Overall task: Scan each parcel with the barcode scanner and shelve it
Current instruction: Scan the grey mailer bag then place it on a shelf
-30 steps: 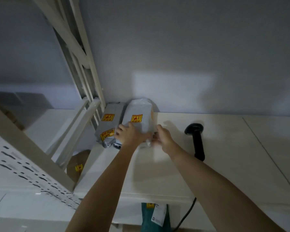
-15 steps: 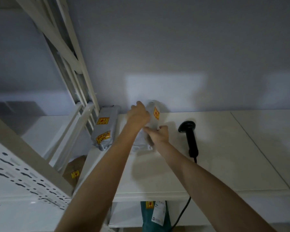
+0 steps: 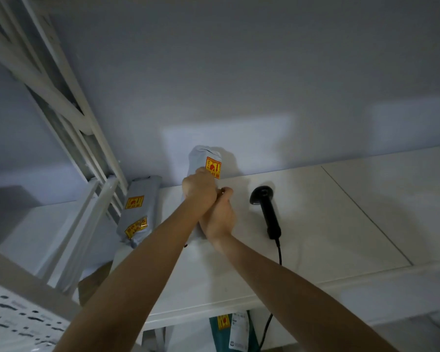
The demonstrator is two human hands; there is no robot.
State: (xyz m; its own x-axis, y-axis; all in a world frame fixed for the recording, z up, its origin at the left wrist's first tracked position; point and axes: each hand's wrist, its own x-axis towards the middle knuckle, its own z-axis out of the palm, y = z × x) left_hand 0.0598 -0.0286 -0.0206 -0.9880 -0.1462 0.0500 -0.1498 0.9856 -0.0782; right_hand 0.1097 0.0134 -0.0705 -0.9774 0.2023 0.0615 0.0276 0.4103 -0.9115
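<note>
Standing the soft grey parcel [image 3: 200, 161] upright on the shelf [image 3: 315, 224] against the wall, both hands are gripping it: left hand [image 3: 198, 188] high, right hand [image 3: 220, 218] low; it looks light, crumply.

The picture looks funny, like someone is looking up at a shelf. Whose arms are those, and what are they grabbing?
The camera sits on a person's head, so you see their own arms reaching out. Both hands, the left hand and the right hand, hold a grey parcel with a yellow sticker, standing it up on a white shelf by the wall. Another grey parcel already leans at the left. The black thing lying on the shelf is a barcode scanner with a cable; nobody holds it now.
</note>
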